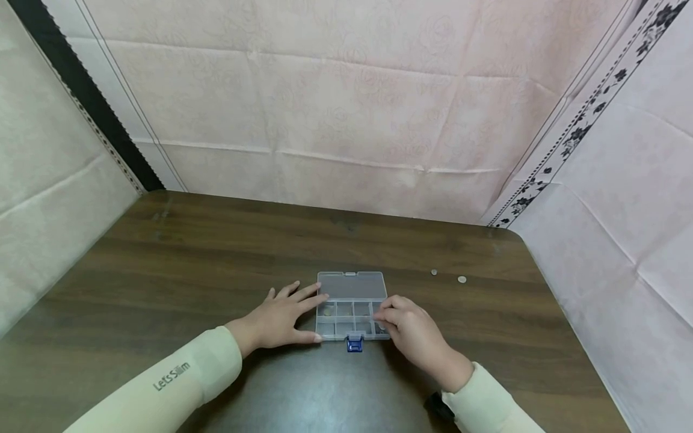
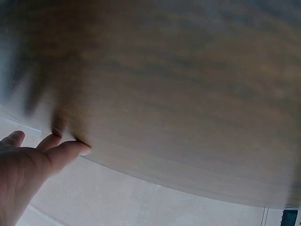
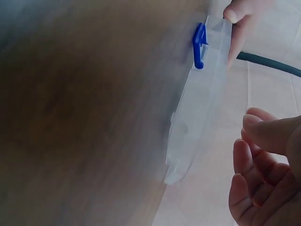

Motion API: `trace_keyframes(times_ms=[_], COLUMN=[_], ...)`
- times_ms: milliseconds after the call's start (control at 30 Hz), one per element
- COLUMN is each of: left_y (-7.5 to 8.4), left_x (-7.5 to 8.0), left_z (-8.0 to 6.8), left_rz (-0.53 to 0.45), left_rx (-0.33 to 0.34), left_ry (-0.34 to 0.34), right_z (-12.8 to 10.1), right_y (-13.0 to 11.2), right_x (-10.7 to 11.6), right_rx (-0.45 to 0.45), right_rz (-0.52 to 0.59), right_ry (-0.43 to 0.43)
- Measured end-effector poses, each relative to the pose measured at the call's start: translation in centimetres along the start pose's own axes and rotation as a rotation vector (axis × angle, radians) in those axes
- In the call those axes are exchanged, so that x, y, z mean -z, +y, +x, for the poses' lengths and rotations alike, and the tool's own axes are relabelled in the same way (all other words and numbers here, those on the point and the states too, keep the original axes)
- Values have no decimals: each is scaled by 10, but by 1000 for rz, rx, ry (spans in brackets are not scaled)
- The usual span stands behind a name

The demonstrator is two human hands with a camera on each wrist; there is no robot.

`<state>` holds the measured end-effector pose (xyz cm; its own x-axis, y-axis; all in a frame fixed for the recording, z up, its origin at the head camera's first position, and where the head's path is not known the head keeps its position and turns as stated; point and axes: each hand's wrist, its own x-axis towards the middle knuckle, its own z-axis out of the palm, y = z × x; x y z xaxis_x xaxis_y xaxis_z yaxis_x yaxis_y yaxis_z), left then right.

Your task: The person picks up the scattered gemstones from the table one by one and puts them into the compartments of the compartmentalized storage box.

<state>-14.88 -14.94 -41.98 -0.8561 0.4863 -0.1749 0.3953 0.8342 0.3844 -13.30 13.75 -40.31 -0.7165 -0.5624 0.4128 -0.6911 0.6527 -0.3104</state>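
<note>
A clear plastic compartment box (image 1: 344,319) lies on the table with its lid (image 1: 351,285) folded back, away from me. Its blue latch (image 1: 354,344) hangs at the near side. My left hand (image 1: 278,319) is spread at the box's left side, fingertips on its edge and thumb at the near left corner. Over the right-hand compartments, my right hand (image 1: 414,331) has thumb and index finger brought together; the right wrist view also shows these fingers (image 3: 256,125) meeting, and any small thing between them is hidden. A pale round piece (image 1: 381,325) shows in a right compartment.
Two small pale discs (image 1: 462,279) lie on the wooden table (image 1: 243,240) to the right, beyond the box. Light patterned cloth (image 1: 346,120) hangs behind the table and along both sides.
</note>
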Motion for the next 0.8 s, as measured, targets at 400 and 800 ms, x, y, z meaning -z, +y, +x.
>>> trace_keyframes(times_ms=[400, 800], left_y=[1, 1], left_x=[1, 1], left_z=[0, 1], left_rz=[5, 3], left_rx=[19, 7], left_ry=[-5, -4], right_z=[5, 8], right_y=[-4, -5], right_x=[-3, -5], right_rx=[71, 96], right_rz=[-17, -24], right_ry=[-20, -59])
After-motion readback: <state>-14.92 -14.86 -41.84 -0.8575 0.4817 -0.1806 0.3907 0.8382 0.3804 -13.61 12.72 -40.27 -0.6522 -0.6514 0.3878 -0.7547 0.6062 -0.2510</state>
